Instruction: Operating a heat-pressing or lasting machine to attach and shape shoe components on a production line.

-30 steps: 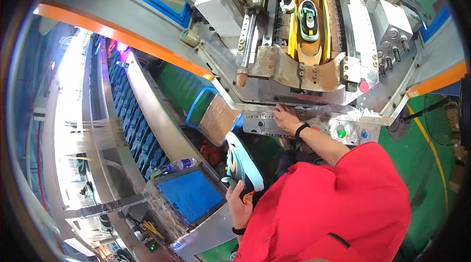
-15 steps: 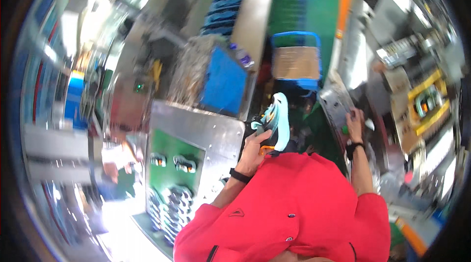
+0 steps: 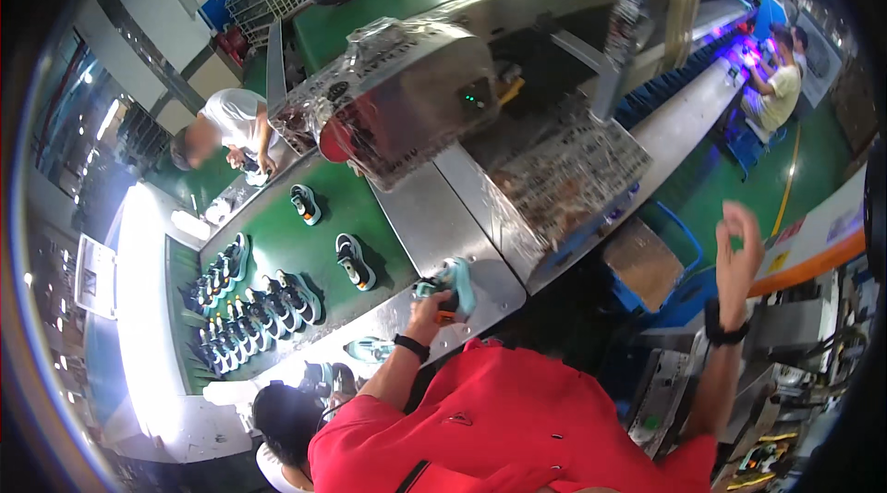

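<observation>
My left hand (image 3: 428, 316) is closed around a sneaker (image 3: 459, 286) with a pale blue sole and a dark upper, held over the metal edge of the line. My right hand (image 3: 738, 253) is raised at the right, with a gap between thumb and fingers and nothing visible in it. The nearest things to it are a blue-framed cart with a brown top (image 3: 644, 264) and an orange-edged machine panel. To the left of the held sneaker, a green conveyor belt (image 3: 277, 248) carries single shoes (image 3: 354, 262) and several rows of shoes (image 3: 263, 308).
A plastic-wrapped machine (image 3: 407, 105) spans the belt. Another pale shoe (image 3: 370, 349) lies at the metal edge. One person (image 3: 242, 123) handles a shoe across the belt; another's dark-haired head (image 3: 288, 421) is close on my left. More people (image 3: 779, 91) sit far right.
The view has swung left, bringing more of the belt and the people into sight. My right hand has come up off a metal surface at the right. The sneaker stays in my left hand.
</observation>
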Action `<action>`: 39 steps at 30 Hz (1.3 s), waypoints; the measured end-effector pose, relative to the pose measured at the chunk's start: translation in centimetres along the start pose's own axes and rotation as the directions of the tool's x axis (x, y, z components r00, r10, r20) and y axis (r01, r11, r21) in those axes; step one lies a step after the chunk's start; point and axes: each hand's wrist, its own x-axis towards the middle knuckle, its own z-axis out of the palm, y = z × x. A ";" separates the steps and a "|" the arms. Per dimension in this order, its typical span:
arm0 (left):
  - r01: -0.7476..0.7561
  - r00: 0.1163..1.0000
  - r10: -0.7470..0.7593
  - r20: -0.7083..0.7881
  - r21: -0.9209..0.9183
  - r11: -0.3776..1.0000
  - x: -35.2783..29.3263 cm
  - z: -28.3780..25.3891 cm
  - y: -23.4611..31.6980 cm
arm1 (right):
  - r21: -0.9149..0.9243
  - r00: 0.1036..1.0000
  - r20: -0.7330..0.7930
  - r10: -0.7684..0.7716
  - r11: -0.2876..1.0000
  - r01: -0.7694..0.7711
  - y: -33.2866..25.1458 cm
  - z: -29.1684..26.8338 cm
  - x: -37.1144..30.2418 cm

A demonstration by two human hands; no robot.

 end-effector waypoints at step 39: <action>-0.020 0.085 -0.004 0.996 0.006 1.000 -2.9 15.2 14.6 | 0.051 0.856 -0.189 -0.481 0.866 0.498 -24.6 8.4 31.4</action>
